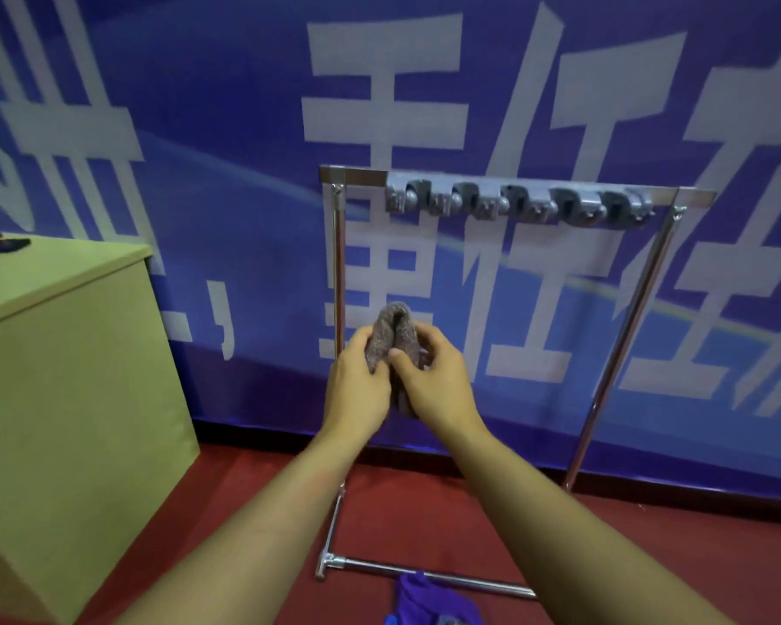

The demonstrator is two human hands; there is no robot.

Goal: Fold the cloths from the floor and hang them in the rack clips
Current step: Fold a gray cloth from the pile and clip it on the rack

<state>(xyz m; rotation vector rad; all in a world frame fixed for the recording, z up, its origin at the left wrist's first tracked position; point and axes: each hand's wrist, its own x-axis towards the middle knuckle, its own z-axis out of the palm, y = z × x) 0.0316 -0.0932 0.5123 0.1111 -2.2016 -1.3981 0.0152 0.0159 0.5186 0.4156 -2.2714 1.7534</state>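
Both hands, left [357,376] and right [434,376], pinch the grey cloth [393,336]; soft, light and floppy, best held at its folded top edge.

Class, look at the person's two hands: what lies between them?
In the head view, a folded grey cloth lies between the left hand and right hand; both grip it.

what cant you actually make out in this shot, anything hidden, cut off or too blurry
Head view, the only one:
- Grey-brown fuzzy cloth: its lower part is covered by the left hand and right hand, so how it is folded is unclear.
- Purple cloth on the red floor: cut off by the bottom edge.
- Row of grey plastic clips on the chrome rack: too blurred to see how they open.
- Dark object on the beige cabinet: cut off by the left edge.
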